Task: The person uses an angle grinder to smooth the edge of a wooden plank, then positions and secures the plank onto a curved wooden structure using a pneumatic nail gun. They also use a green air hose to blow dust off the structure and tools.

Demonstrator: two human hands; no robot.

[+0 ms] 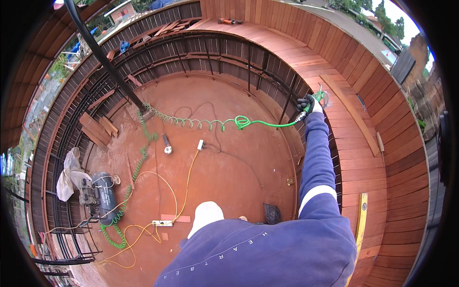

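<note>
My right hand (310, 104), in a black and grey glove, is closed around a green air blow gun (319, 96). It is stretched out over the inner edge of the curved wooden bench (353, 165). The gun's thin nozzle points away from me, above the bench planks. A metal coupling joins the gun to a green coiled air hose (243, 122), which hangs across the pit to the far pole and down to an air compressor (106, 193). A loose plank (351, 115) lies on the bench beside the hand. My left hand does not show.
A yellow spirit level (362, 220) lies on the bench near me. On the earthen floor are an angle grinder (167, 143), a socket block (200, 144), yellow cords and a power strip (162, 223). A black pole (103, 55) rises at left. An orange tool (230, 21) sits far back.
</note>
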